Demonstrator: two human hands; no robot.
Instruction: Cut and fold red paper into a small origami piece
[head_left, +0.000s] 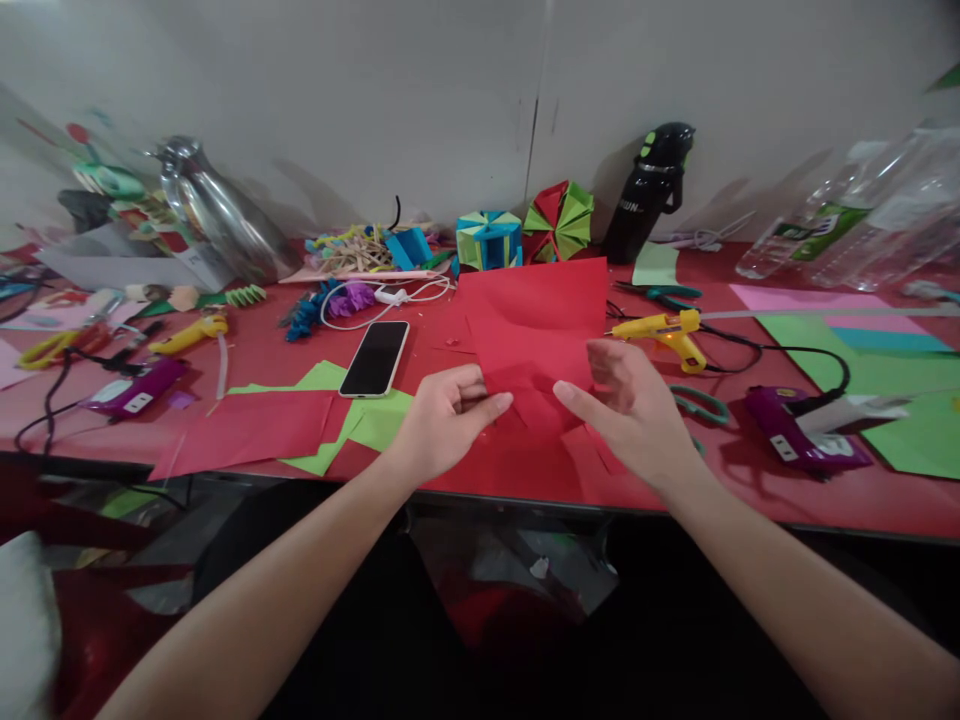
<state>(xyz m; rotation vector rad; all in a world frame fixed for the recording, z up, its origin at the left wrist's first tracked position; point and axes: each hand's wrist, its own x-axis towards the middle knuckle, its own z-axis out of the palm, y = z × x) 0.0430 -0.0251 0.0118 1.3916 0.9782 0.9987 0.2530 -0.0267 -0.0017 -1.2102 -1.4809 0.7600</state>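
Dim light, soft shadows on the wall [420, 100], glints on the steel jug [217, 215], blurry stretched edges.

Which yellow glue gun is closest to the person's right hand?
The glue gun just beyond the right hand; the other gun lies left of the phone, farther away.

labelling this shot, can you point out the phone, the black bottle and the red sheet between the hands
Phone [374, 359]: head view, on its dark screen.
Black bottle [639, 208]: head view, on its body.
Red sheet [538, 310]: head view, on its upper part.
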